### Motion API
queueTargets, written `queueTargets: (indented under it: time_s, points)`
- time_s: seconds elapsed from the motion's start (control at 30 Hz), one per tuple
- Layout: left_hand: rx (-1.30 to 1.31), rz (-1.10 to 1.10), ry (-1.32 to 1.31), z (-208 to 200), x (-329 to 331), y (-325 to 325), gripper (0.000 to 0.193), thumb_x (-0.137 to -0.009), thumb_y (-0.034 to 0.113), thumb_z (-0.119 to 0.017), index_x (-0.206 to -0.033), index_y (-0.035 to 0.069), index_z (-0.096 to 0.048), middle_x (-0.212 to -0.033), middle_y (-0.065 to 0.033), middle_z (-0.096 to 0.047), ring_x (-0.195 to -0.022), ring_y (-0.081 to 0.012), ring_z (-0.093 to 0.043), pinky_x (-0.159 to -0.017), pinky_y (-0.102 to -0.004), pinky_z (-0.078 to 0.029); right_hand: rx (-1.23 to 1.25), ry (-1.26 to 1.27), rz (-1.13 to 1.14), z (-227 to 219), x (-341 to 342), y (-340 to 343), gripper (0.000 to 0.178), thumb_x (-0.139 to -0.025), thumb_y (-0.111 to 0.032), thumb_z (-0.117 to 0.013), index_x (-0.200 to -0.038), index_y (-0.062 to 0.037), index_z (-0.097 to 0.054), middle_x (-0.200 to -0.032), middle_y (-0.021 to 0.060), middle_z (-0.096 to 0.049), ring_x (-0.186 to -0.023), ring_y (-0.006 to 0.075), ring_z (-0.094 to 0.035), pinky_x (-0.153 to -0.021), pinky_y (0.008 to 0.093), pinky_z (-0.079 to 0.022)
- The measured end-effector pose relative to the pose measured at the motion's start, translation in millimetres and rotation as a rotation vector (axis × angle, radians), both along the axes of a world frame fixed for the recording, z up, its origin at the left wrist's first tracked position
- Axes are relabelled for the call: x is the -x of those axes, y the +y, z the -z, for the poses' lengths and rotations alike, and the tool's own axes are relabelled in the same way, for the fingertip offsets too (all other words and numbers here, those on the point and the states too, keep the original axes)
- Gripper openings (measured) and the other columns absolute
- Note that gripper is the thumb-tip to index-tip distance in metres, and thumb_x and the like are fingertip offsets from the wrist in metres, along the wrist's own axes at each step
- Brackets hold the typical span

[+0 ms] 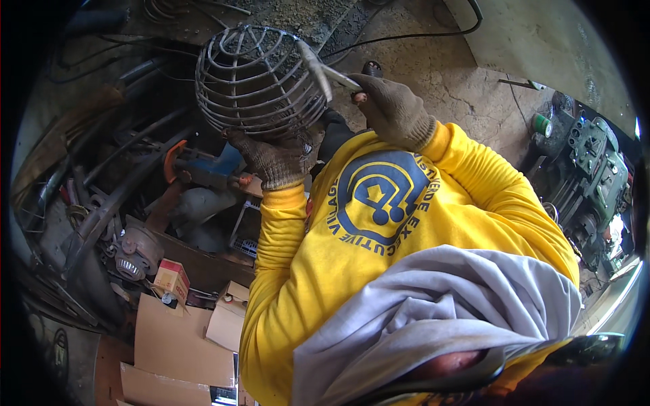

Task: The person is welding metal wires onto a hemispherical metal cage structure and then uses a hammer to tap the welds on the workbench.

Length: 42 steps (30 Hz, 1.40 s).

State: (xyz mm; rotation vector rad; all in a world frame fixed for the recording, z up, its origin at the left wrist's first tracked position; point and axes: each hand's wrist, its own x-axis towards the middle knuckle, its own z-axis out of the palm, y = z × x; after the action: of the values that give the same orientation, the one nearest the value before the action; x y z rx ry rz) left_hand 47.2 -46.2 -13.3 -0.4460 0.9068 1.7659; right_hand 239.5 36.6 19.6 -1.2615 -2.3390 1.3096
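Observation:
A round cage of bent metal bars [233, 84], open and basket-like, is held up in front of me. My left hand [274, 159], in a brown knitted glove, grips its lower bars from below; the bars partly hide the fingers. On the right, my right hand [396, 111], also gloved, is closed on the thin handle of a pale tool [342, 80]. This tool reaches to the cage's right side, against a long greyish piece [316, 71] lying along the bars. I cannot tell whether that piece belongs to the tool or to the cage.
Metal pipes, an orange-and-blue tool [217, 162] and a motor-like housing [137, 252] crowd the left. Cardboard [179, 345] and a small red-and-yellow box [171, 279] lie below them. A green machine [596, 172] stands right, near a green can [542, 125]. A black cable [420, 35] crosses the floor.

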Motion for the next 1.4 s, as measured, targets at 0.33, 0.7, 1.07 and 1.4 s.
queueTargets:
  time_s: [0.33, 0.7, 1.07, 1.4]
  points:
    - [-0.456, 0.046, -0.376, -1.9, 4.1, -3.0, 0.070, -0.088, 0.062, -0.047, -0.139, 0.015, -0.044, -0.141, -0.0127, -0.047, -0.128, -0.0349, -0.046, -0.105, -0.0530, -0.041, 0.000, 0.056, 0.064, 8.9, 3.9, 0.1, 0.033, -0.095, -0.022, -0.051, -0.121, -0.0017, -0.056, -0.084, 0.0164, -0.065, -0.073, 0.0301, -0.065, -0.066, 0.0375, -0.051]
    - [0.037, 0.029, 0.190, 5.8, -2.1, -0.8, 0.077, -0.082, 0.066, -0.054, -0.141, 0.017, -0.043, -0.141, -0.0105, -0.047, -0.129, -0.0342, -0.044, -0.107, -0.0555, -0.036, 0.169, 0.372, 0.182, -2.4, -8.6, -4.1, 0.032, -0.096, -0.026, -0.050, -0.113, 0.0001, -0.061, -0.072, 0.0136, -0.063, -0.063, 0.0272, -0.063, -0.059, 0.0336, -0.048]
    - [0.008, -0.006, 0.124, 11.8, -2.3, -5.7, 0.074, -0.082, 0.061, -0.060, -0.141, 0.019, -0.043, -0.145, -0.0087, -0.043, -0.131, -0.0328, -0.041, -0.109, -0.0550, -0.034, 0.376, 0.496, 0.320, -6.4, -3.5, -6.6, 0.042, -0.101, -0.037, -0.044, -0.113, 0.0009, -0.059, -0.071, -0.0012, -0.055, -0.057, 0.0060, -0.048, -0.050, 0.0202, -0.036]
    - [0.107, 0.026, 0.187, 5.3, -6.3, -4.7, 0.083, -0.079, 0.066, -0.061, -0.143, 0.018, -0.038, -0.145, -0.0089, -0.041, -0.131, -0.0318, -0.042, -0.110, -0.0530, -0.034, 0.523, 0.481, 0.432, -4.2, -6.1, -6.3, 0.037, -0.100, -0.034, -0.048, -0.110, -0.0009, -0.063, -0.070, 0.0039, -0.058, -0.062, 0.0103, -0.051, -0.057, 0.0259, -0.043]
